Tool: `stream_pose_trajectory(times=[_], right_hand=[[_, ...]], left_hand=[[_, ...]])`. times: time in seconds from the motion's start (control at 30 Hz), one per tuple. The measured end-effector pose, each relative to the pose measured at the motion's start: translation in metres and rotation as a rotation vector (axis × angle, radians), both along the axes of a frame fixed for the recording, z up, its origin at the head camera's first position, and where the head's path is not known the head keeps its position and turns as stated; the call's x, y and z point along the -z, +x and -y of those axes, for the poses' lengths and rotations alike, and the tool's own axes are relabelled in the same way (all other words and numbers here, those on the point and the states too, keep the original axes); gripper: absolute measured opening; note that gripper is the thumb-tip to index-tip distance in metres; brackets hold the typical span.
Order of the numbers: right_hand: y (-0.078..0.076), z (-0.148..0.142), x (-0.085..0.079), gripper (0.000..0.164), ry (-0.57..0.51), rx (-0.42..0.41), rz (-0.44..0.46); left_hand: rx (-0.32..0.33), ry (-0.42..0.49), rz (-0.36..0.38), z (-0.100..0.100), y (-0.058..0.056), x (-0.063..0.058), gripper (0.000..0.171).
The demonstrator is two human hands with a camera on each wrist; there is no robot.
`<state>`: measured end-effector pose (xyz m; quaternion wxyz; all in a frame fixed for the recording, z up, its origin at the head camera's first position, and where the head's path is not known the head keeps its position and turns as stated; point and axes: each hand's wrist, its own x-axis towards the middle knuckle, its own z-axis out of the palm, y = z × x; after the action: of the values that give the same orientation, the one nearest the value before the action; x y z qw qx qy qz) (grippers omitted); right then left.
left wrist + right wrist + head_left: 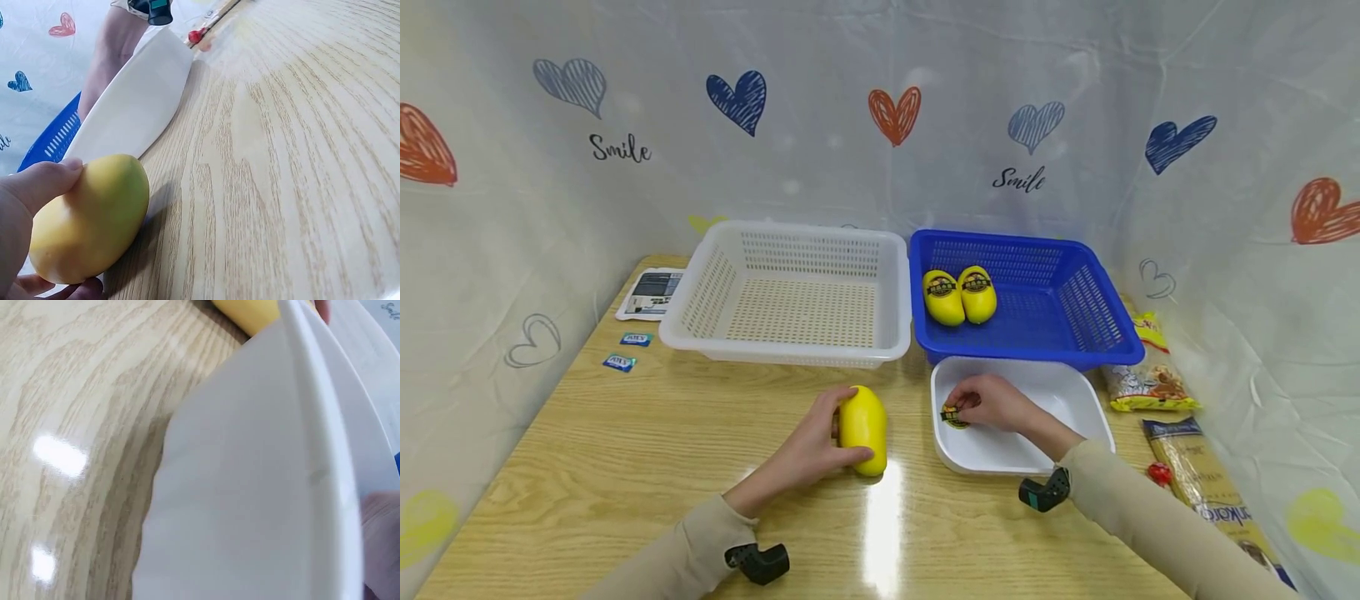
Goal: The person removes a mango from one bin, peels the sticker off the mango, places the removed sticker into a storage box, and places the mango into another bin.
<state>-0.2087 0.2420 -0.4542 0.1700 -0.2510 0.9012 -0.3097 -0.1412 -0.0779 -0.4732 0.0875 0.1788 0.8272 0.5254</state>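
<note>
My left hand [808, 446] grips a plain yellow mango [863, 433] at the table's middle, thumb on its near side and fingers on the far side. In the left wrist view the mango [94, 219] shows smooth skin close over the wood. My right hand [992, 404] reaches down into a white basin [1060, 408], pinching a round black-and-yellow sticker [953, 416] at its left side. The basin wall hides most of that hand in the right wrist view. Two yellow mangoes [977, 296] bearing similar black stickers lie in the blue basket [1037, 337].
A white slotted basket [797, 312] stands at the back left, beside the blue one. Along the right edge lie a snack bag [1150, 379], a long brown packet [1210, 475] and a small red item [1159, 473]. Small blue packets [620, 362] and a white pouch [651, 293] lie at left.
</note>
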Motion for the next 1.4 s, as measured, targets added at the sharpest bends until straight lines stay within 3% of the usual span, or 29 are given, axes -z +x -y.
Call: stream_pose_trajectory(times=[0.23,0.43,0.6,0.77,0.9,1.03,1.2,1.3,1.4], right_hand=[[0.001,0.002,-0.008,0.015,0.046,-0.078,-0.039],[0.012,0.008,-0.043,0.015,0.039,-0.116,-0.035],[0.022,0.025,-0.073,0.015,-0.005,-0.118,-0.042],[0.034,0.053,-0.081,0.018,-0.097,-0.117,-0.085],[0.042,0.078,-0.070,0.026,-0.135,-0.106,-0.075],[0.046,0.100,-0.056,0.033,-0.120,-0.088,-0.021],[0.046,0.121,-0.043,0.033,-0.079,-0.106,-0.047],[0.045,0.127,-0.037,0.033,-0.072,-0.124,-0.092],[0.045,0.131,-0.031,0.038,-0.075,-0.137,-0.110]], left_hand=[[-0.010,-0.010,-0.003,0.001,0.001,0.000,0.089],[-0.021,-0.016,-0.046,-0.002,0.001,0.002,0.088],[-0.022,0.013,-0.011,-0.001,0.001,0.003,0.082],[0.006,-0.016,0.001,0.004,0.001,-0.002,0.077],[0.057,-0.054,-0.084,0.020,-0.002,-0.022,0.067],[0.070,-0.045,-0.204,0.051,-0.016,-0.050,0.049],[-0.031,-0.124,-0.314,0.109,-0.044,-0.091,0.033],[-0.115,-0.213,-0.301,0.150,-0.060,-0.111,0.034],[-0.173,-0.272,-0.217,0.188,-0.074,-0.117,0.041]])
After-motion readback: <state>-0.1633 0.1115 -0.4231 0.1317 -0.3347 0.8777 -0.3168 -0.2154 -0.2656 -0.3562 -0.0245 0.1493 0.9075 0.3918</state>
